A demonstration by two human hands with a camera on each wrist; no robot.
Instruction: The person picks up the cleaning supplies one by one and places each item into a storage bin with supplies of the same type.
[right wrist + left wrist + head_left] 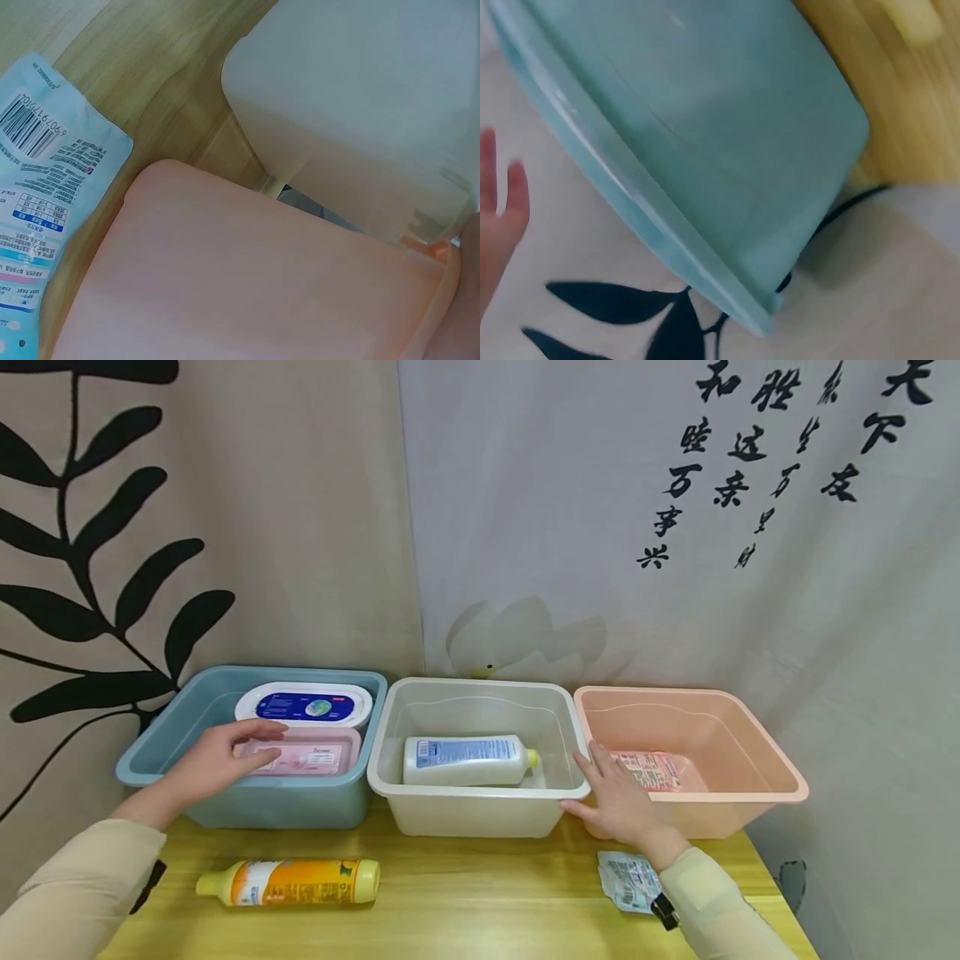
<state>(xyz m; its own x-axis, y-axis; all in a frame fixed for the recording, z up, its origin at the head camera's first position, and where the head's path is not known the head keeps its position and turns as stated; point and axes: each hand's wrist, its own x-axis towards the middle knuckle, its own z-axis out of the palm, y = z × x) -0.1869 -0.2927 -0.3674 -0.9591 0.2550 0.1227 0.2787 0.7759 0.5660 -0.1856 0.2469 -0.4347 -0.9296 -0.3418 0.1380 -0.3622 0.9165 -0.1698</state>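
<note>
In the head view my left hand (213, 764) is over the front rim of the blue bin (285, 802), fingers extended beside a pink pack (307, 758). Whether it touches the pack I cannot tell. Behind that pack lies a white wipes pack (303, 703) with a dark blue label. My right hand (618, 802) spreads its fingers where the rims of the white bin (472, 814) and the peach bin (720, 797) meet. A white bottle (465, 762) with a yellow-green cap lies inside the white bin. A pink-red printed packet (648, 770) lies in the peach bin.
On the wooden table (480, 893), a yellow-orange bottle (300, 882) lies on its side before the blue bin. A light blue pouch (52, 187) lies by the peach bin, partly under my right forearm in the head view. A patterned cloth (525, 527) hangs behind the bins.
</note>
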